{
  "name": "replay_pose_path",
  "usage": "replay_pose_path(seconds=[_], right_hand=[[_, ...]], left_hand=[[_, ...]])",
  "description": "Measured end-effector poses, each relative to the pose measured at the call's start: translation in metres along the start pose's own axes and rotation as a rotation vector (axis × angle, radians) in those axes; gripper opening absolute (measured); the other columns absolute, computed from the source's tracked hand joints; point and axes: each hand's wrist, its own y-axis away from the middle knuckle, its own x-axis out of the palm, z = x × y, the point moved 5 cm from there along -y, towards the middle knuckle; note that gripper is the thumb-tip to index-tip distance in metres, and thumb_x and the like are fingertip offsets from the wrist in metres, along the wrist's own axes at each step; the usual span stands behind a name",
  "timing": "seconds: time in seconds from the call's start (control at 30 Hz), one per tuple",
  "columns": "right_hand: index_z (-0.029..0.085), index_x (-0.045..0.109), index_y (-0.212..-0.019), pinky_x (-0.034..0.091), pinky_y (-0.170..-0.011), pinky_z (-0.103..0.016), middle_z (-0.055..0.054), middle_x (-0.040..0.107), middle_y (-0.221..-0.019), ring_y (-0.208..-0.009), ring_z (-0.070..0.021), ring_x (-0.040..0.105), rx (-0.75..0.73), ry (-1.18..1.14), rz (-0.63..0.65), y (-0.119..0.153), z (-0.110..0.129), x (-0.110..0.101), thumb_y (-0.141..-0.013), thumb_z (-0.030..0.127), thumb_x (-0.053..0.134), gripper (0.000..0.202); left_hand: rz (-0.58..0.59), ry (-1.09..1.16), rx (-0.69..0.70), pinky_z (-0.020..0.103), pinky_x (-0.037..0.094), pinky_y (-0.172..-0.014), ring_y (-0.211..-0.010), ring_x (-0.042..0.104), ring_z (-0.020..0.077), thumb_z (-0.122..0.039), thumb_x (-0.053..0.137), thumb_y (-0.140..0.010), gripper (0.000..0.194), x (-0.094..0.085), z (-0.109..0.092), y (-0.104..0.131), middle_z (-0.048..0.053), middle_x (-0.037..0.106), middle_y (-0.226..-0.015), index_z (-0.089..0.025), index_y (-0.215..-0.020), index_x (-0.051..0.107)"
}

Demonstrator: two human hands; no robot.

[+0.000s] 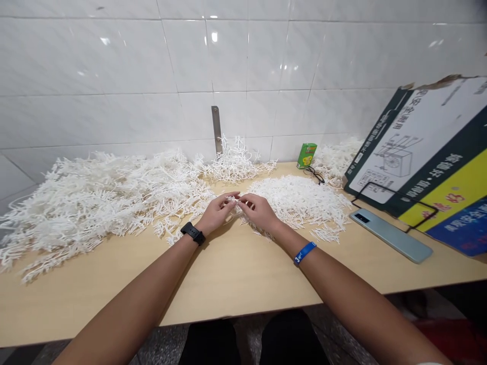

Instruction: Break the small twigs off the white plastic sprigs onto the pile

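Note:
My left hand (216,213) and my right hand (260,211) meet over the table, fingertips pinched round a small white plastic piece (235,201). Its exact shape is mostly covered by the fingers. To the left spreads a big tangled heap of branched white plastic sprues (110,195). Just beyond my right hand lies a flatter pile of short loose white plastic bits (300,200). A smaller mound of branched sprues (236,161) sits behind both hands, against the wall.
A metal ruler (216,129) leans on the tiled wall. At the back right are a small green box (306,155), dark-framed glasses (315,175) and more white sprues (337,157). A phone (391,235) lies before a large printed cardboard box (414,152) and a black wire stand (403,195).

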Motion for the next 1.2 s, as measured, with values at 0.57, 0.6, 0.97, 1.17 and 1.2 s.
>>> replay_pose_path(seconds=[0.57,0.6,0.97,1.17,1.2], right_hand=[[0.018,0.066,-0.086,0.043,-0.064,-0.026,-0.002,0.067,-0.083,-0.067,-0.0126,0.055,0.063,-0.011,0.013,-0.001,-0.007,0.003,-0.084,0.026,0.060,0.010],[0.018,0.065,-0.084,0.043,-0.064,-0.026,-0.002,0.066,-0.081,-0.067,-0.0124,0.054,0.059,-0.010,0.018,-0.001,-0.006,0.003,-0.084,0.026,0.060,0.010],[0.019,0.053,-0.072,0.036,-0.058,-0.024,0.003,0.054,-0.067,-0.061,-0.0115,0.048,0.077,-0.057,0.053,0.000,0.001,0.004,-0.081,0.024,0.050,0.011],[0.020,0.039,-0.061,0.028,-0.055,-0.025,0.005,0.041,-0.059,-0.057,-0.0110,0.039,0.070,-0.042,0.056,-0.004,0.009,0.003,-0.076,0.019,0.047,0.017],[0.021,0.037,-0.061,0.027,-0.055,-0.025,0.005,0.040,-0.058,-0.057,-0.0109,0.037,0.066,-0.046,0.050,-0.005,0.010,0.003,-0.076,0.019,0.047,0.018]], left_hand=[[0.010,-0.051,0.090,0.039,0.044,-0.103,-0.114,0.061,0.0263,-0.042,0.052,-0.091,0.041,0.003,0.002,-0.001,0.012,0.067,-0.126,-0.016,-0.115,0.071],[0.008,-0.039,0.087,0.040,0.044,-0.103,-0.114,0.061,0.0264,-0.043,0.052,-0.091,0.041,0.003,0.001,-0.001,0.012,0.067,-0.126,-0.016,-0.114,0.072],[-0.089,-0.050,-0.045,0.031,0.048,-0.080,-0.082,0.063,0.0207,-0.042,0.057,-0.084,0.033,0.000,0.006,-0.002,0.007,0.072,-0.081,-0.015,-0.087,0.075],[-0.159,-0.047,-0.056,0.027,0.041,-0.066,-0.065,0.051,0.0150,-0.043,0.054,-0.085,0.035,0.003,-0.004,-0.002,0.000,0.059,-0.062,-0.016,-0.065,0.063],[-0.175,-0.036,-0.061,0.027,0.040,-0.065,-0.063,0.049,0.0145,-0.043,0.053,-0.085,0.035,0.003,-0.005,-0.002,0.000,0.056,-0.060,-0.017,-0.064,0.061]])
